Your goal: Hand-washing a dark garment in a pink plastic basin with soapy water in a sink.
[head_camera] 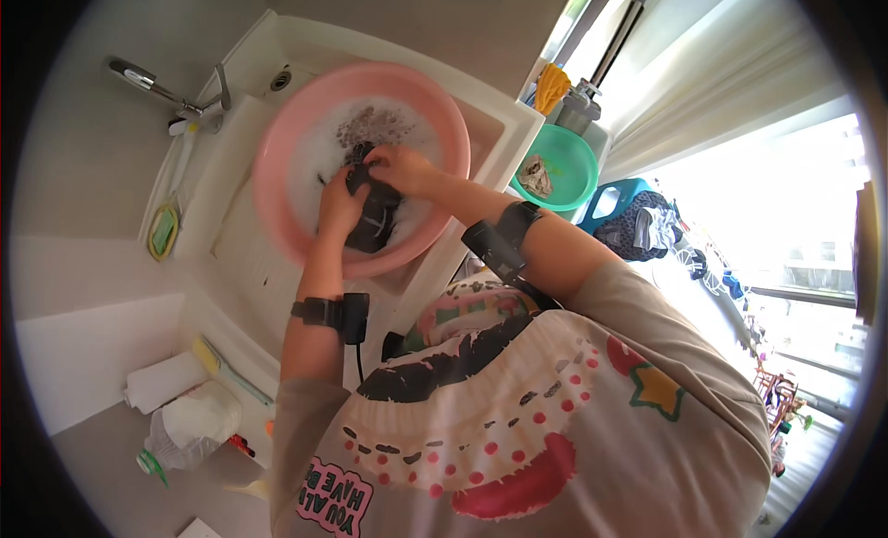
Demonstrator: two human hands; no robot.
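Note:
A pink plastic basin (272, 191) stands in a white utility sink (236, 288), with soapy water (312, 142) and foam inside. Both hands are over the water, gripping a wet black cloth item (374, 226), perhaps a garment; part of it lies in the suds. My left hand (341, 201) holds its left side, thumb and fingers bent around the fabric. From the right, my right hand (402, 170) pinches the upper part, close to the left fingertips. Bubbles (374, 125) float just beyond the hands.
A chrome faucet (201, 111) and a brush (182, 153) are at the left. At the right sits a green basin (565, 160) with a crumpled cloth (535, 177) inside. A detergent jug (187, 427) and a scrub brush (232, 371) lie at lower left.

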